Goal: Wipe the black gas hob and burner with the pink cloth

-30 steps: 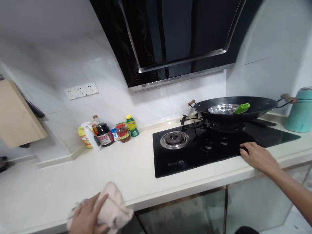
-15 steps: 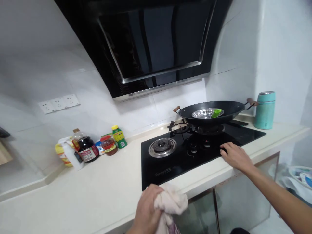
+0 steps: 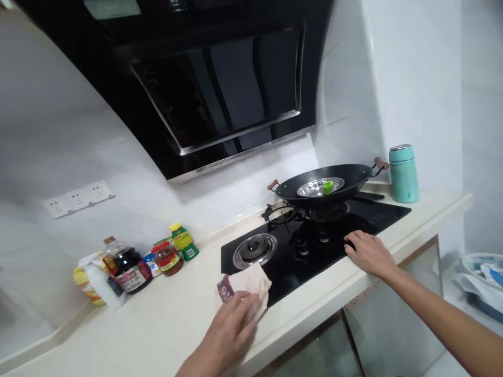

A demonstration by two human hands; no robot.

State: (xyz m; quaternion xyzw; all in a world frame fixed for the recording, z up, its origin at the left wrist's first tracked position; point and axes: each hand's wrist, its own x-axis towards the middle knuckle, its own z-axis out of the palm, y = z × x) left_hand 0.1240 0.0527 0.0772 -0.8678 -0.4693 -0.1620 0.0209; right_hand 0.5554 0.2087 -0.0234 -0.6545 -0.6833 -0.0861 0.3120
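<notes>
My left hand [image 3: 236, 324] presses a pale cloth [image 3: 251, 283] with a purple lettered patch onto the front left corner of the black gas stove [image 3: 291, 283]; its fingers are bent over the cloth. On the stove's front edge and the counter, my right hand [image 3: 367, 254] rests palm down, fingers slightly apart and holding nothing. Behind the cloth is the left burner [image 3: 255, 251]. The stove knobs [image 3: 302, 247] stand between that burner and my right hand.
A black wok [image 3: 353, 180] sits on the right burner, with a metal dish [image 3: 310, 187] and a green item [image 3: 328, 187] inside. A turquoise flask [image 3: 404, 175] stands at right, sauce bottles and jars [image 3: 131, 269] at left. A range hood [image 3: 220, 94] overhangs.
The cloth, bunched in my left hand at the counter's front edge, now lies spread on the stove corner under that hand. My right hand stays at the stove edge. The view has shifted.
</notes>
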